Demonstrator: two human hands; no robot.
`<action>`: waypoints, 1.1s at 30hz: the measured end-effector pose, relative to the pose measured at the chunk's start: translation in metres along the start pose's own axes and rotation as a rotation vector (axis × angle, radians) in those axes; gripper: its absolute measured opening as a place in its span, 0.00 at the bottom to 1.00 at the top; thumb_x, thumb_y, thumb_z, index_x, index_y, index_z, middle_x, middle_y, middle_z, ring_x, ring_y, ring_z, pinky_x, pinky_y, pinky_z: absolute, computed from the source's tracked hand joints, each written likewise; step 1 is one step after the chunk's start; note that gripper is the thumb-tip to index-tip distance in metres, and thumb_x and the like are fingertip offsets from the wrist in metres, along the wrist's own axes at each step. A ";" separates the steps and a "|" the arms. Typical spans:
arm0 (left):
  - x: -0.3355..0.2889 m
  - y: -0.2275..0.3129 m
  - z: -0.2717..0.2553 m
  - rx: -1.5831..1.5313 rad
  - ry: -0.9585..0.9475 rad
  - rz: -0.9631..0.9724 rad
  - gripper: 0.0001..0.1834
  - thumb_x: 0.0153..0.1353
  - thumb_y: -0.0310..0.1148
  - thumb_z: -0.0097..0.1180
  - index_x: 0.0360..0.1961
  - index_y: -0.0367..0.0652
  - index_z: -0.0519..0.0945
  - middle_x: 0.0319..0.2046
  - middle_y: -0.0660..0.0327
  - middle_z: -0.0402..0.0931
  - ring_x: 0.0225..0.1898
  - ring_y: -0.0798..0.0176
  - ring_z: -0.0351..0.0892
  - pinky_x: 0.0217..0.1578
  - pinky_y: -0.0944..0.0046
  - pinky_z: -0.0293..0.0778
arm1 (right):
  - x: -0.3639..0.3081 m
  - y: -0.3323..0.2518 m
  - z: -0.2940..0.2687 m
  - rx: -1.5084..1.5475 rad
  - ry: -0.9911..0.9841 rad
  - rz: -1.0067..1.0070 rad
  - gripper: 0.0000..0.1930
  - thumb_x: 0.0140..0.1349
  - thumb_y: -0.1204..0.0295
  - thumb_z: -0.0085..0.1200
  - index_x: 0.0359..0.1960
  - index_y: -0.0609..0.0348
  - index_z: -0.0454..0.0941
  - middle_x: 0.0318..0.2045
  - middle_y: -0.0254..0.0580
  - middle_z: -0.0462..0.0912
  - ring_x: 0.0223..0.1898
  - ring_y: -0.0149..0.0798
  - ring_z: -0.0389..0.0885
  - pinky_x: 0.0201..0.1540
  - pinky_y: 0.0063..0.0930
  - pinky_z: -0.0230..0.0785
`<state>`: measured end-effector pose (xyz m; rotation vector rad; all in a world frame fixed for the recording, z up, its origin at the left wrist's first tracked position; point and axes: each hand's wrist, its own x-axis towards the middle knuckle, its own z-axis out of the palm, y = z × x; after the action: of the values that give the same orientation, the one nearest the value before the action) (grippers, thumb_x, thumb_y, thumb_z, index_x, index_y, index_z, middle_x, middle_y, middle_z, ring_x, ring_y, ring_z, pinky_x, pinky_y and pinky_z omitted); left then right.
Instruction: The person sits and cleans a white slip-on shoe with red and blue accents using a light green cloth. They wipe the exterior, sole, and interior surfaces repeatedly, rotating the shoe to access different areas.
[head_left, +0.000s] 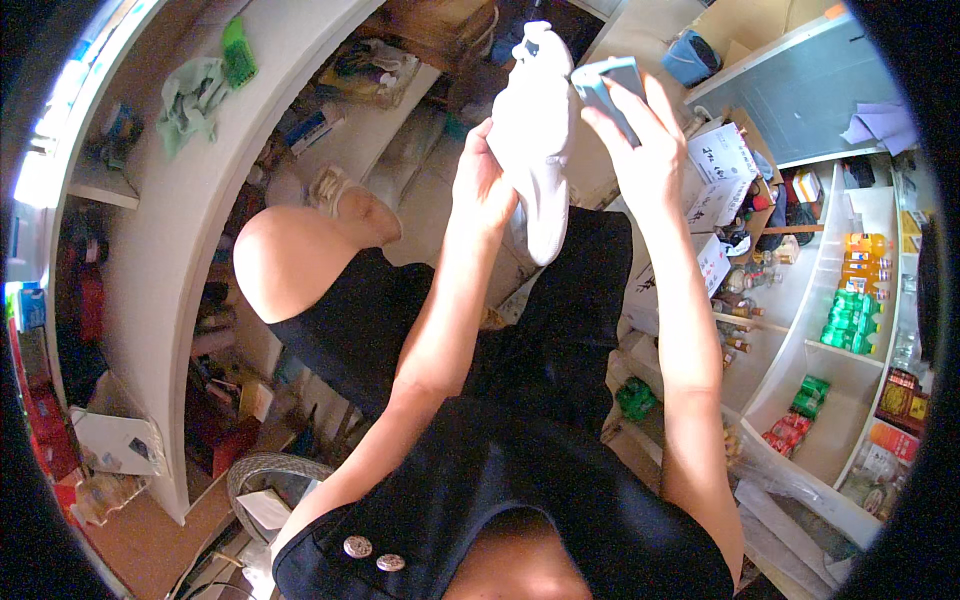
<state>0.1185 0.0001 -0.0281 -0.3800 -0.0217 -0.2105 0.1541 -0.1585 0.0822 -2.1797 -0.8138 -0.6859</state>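
Note:
A white shoe (540,115) is held up in front of me, toe and heel running up and down. My left hand (484,185) grips it along its left side, the fingers partly hidden behind it. My right hand (648,150) pinches a flat, light blue-grey block (612,88) between thumb and fingers; its exact kind is unclear. One corner of this block lies close to the shoe's upper right edge, and I cannot tell whether they touch.
On the white counter (290,60) at left lie a pale green cloth (192,100) and a bright green brush-like thing (238,55). White cartons (715,175) and a shelf with orange bottles (865,262) and green bottles (850,320) stand at right. A wheel (268,470) is lower left.

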 end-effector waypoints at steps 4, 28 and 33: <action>-0.001 0.006 0.005 0.012 0.014 0.033 0.17 0.64 0.28 0.44 0.52 0.31 0.72 0.50 0.47 0.77 0.54 0.52 0.76 0.60 0.50 0.69 | -0.015 -0.013 0.017 -0.018 -0.096 -0.003 0.09 0.58 0.75 0.59 0.41 0.60 0.81 0.43 0.45 0.78 0.40 0.47 0.81 0.43 0.35 0.76; -0.012 0.008 0.015 0.039 0.020 -0.054 0.16 0.58 0.22 0.42 0.47 0.24 0.69 0.42 0.44 0.78 0.43 0.52 0.82 0.49 0.49 0.79 | -0.044 -0.020 0.018 0.151 -0.044 0.004 0.11 0.54 0.82 0.58 0.39 0.57 0.83 0.41 0.42 0.81 0.40 0.36 0.83 0.42 0.26 0.77; -0.014 0.005 0.031 0.137 0.315 0.003 0.12 0.60 0.23 0.43 0.42 0.26 0.72 0.39 0.44 0.79 0.42 0.53 0.82 0.47 0.52 0.80 | -0.052 -0.013 0.021 0.100 -0.008 -0.067 0.12 0.51 0.82 0.60 0.38 0.57 0.83 0.39 0.42 0.81 0.37 0.37 0.81 0.41 0.26 0.76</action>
<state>0.1069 0.0192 -0.0024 -0.2073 0.2732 -0.2624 0.1153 -0.1534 0.0405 -2.0752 -0.9094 -0.6557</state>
